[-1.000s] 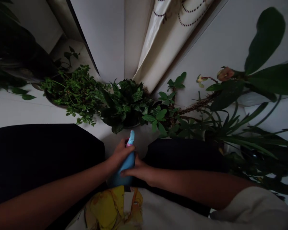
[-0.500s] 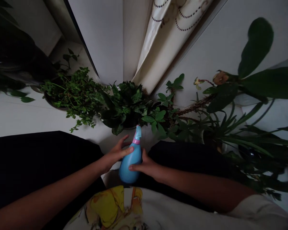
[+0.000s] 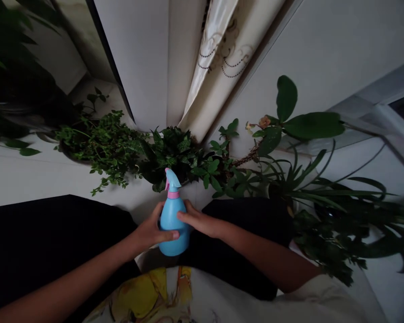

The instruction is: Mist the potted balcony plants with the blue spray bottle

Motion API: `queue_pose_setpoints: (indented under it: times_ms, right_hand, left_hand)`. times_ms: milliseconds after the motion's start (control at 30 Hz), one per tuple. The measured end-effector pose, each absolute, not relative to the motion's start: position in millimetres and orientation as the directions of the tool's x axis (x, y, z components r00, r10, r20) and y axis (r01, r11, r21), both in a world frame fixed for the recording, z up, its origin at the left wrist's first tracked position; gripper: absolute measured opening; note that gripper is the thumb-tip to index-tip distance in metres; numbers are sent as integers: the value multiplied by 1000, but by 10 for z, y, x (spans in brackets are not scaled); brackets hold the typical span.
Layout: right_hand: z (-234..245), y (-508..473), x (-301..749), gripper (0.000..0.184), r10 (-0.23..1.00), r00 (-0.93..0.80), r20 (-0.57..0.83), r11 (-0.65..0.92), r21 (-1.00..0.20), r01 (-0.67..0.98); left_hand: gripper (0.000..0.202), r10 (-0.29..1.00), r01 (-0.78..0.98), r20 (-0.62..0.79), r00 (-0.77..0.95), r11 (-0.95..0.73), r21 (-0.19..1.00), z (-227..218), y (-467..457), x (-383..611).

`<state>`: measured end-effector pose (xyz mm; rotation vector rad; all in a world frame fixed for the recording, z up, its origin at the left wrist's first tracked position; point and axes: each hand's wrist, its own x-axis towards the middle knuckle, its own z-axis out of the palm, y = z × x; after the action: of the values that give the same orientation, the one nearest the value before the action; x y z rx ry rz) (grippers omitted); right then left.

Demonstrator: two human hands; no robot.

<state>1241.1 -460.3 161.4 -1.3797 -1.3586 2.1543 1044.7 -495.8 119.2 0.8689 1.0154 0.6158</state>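
I hold a blue spray bottle (image 3: 173, 220) with a pink collar and a blue nozzle upright between my knees. My left hand (image 3: 151, 230) wraps round the bottle's left side, thumb across its front. On the right side my right hand (image 3: 198, 222) lies with its fingers curled on the bottle's shoulder. The nozzle points left, just in front of a dark leafy pot plant (image 3: 175, 154).
Several potted plants line the pale floor by the wall: a small-leaved bush (image 3: 101, 143) at left, a long-leaved plant (image 3: 309, 179) and a thorny flowering stem (image 3: 256, 150) at right. A cream curtain (image 3: 215, 67) hangs behind. My dark trouser legs (image 3: 54, 242) flank the bottle.
The bottle has risen and stands more upright, its nozzle now turned left. My left hand closed round its body and my right hand moved up to its shoulder. The view tilted up.
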Motion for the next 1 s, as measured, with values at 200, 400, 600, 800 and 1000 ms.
queue_pose_setpoints:
  times_ms: [200,400,600,800,1000]
  right_hand:
    - [1722,-4574,12409,85,857,-375,-354,-351,-933,79]
    - [1689,-4482,12368,72,803,-384,-456,-510,-859,-48]
    - [1688,-4415,12273,37,813,-243,-529,-535,-844,48]
    - [1757,-4315,12238,24,870,-268,-415,-342,-897,279]
    - [1843,-4206,12254,27,910,-275,-311,-264,-944,196]
  left_hand:
    - [90,750,45,-412,517,457,889,1546,-4926,10461]
    - [90,785,99,-390,481,393,914,1446,-5088,10711]
    - [76,811,22,-457,365,483,875,1305,-5103,10944]
    - [87,838,-52,-431,335,473,879,1318,-5035,11024]
    - [96,840,-41,-421,341,461,886,1361,-4888,11015]
